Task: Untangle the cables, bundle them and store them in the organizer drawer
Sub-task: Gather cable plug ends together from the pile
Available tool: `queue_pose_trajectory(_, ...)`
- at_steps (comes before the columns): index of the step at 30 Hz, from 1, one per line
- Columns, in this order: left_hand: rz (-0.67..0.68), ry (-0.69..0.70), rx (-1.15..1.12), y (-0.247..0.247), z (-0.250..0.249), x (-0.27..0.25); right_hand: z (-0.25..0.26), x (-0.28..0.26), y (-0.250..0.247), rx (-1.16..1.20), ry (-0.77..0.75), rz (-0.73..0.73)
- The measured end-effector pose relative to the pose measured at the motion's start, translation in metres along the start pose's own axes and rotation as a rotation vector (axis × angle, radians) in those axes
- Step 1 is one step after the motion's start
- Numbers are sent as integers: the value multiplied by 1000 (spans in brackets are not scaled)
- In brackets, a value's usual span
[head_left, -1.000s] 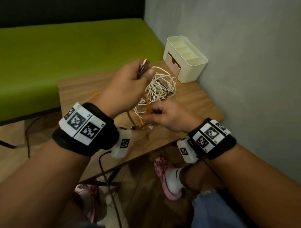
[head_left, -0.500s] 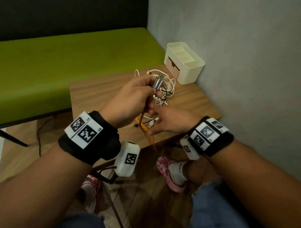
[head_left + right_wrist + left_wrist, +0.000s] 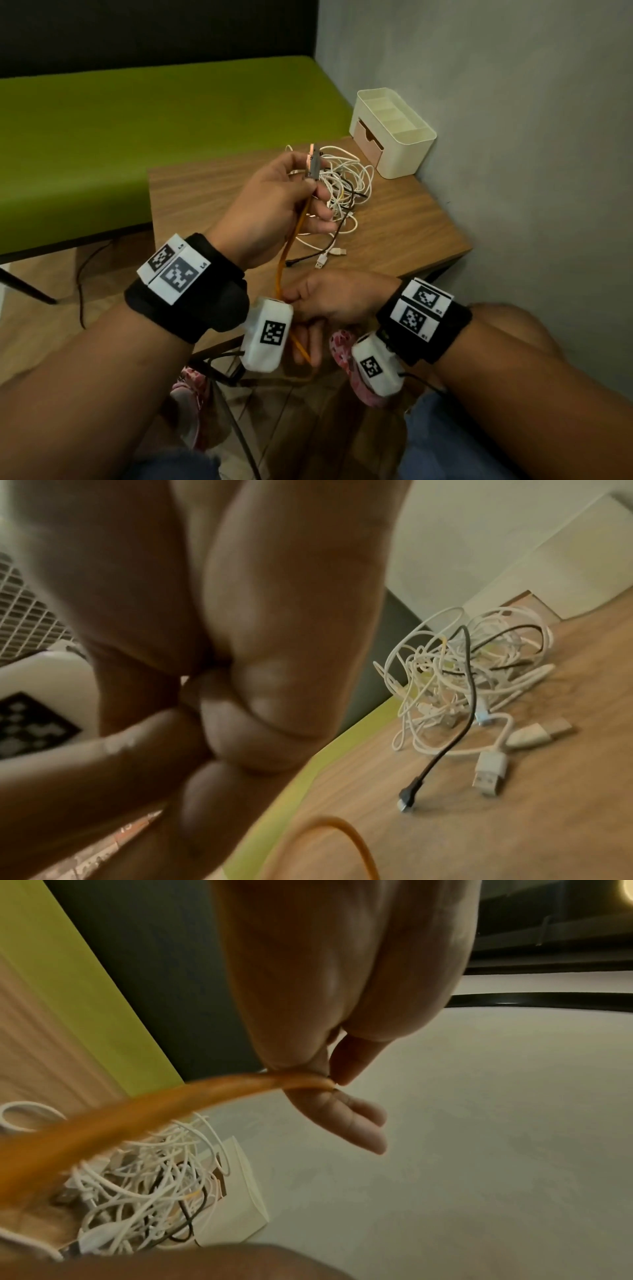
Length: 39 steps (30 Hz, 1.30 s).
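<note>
My left hand (image 3: 301, 192) is raised over the table and pinches the orange cable (image 3: 291, 236) just below its grey plug (image 3: 314, 164). The cable (image 3: 143, 1112) hangs down to my right hand (image 3: 308, 301), which grips it lower, in front of the table's near edge. Below that hand a loop of the orange cable (image 3: 339, 831) dangles. A tangle of white and black cables (image 3: 342, 192) lies on the wooden table (image 3: 411, 233), also seen as a cable pile (image 3: 472, 674). The cream organizer (image 3: 394, 130) with its pink drawer (image 3: 368, 140) stands at the table's far right corner.
A grey wall (image 3: 513, 137) runs along the table's right side. A green bench (image 3: 154, 120) lies behind and left. Loose USB plugs (image 3: 329, 257) lie near the table's front. My feet in pink shoes (image 3: 346, 356) are on the wooden floor below.
The orange cable has come out of the tangle. My right hand slid down it and off the table's front edge, while my left hand stayed raised holding the plug end.
</note>
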<state>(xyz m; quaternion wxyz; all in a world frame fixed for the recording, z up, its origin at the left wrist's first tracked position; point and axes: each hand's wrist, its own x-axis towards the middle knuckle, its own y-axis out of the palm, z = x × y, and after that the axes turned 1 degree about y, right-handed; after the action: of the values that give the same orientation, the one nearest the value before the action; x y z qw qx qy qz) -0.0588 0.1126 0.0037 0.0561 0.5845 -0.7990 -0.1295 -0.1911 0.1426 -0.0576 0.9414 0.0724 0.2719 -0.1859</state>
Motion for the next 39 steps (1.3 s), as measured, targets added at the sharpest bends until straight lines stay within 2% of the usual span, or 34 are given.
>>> queue_pose_trajectory(4,-53,3,12,-17,5,11,1,11,-16,-88,51,-190)
queue_pose_trajectory(7,-97,-20,47,-31,16,19,2,24,-26,-177,-8,-343)
queue_pose_trajectory(9,-118,-39,75,-37,25,23,3,31,-32,-210,-16,-388)
queue_pose_trajectory(13,-147,-49,155,-51,36,33,1,33,-56,-521,14,-502)
queue_pose_trajectory(15,-140,-51,163,-58,44,38,-6,31,-76,-767,63,-580)
queue_pose_trajectory(17,-141,-74,110,-62,56,40,-19,34,-93,-1006,152,-573)
queue_pose_trajectory(19,-160,-102,43,-61,69,45,-32,39,-104,-1168,225,-484)
queue_pose_trajectory(21,-163,-122,9,-58,78,53,-38,44,-109,-1223,215,-449)
queue_pose_trajectory(24,-136,-167,-45,-59,83,66,-39,52,-113,-1253,136,-481)
queue_pose_trajectory(26,-132,-170,-82,-60,84,74,-36,57,-118,-1275,152,-473)
queue_pose_trajectory(29,-154,-150,-116,-61,84,83,-25,58,-122,-1162,158,-525)
queue_pose_trajectory(32,-193,-81,-58,-63,84,91,-8,46,-124,-983,27,-760)
queue_pose_trajectory(34,-216,-18,28,-66,83,93,0,38,-128,-739,-140,-929)
queue_pose_trajectory(36,-236,27,98,-67,82,94,3,32,-130,-376,-258,-1051)
queue_pose_trajectory(38,-254,42,98,-66,81,94,2,31,-130,-112,-288,-1049)
queue_pose_trajectory(39,-257,42,83,-65,81,95,1,32,-129,-86,-279,-1019)
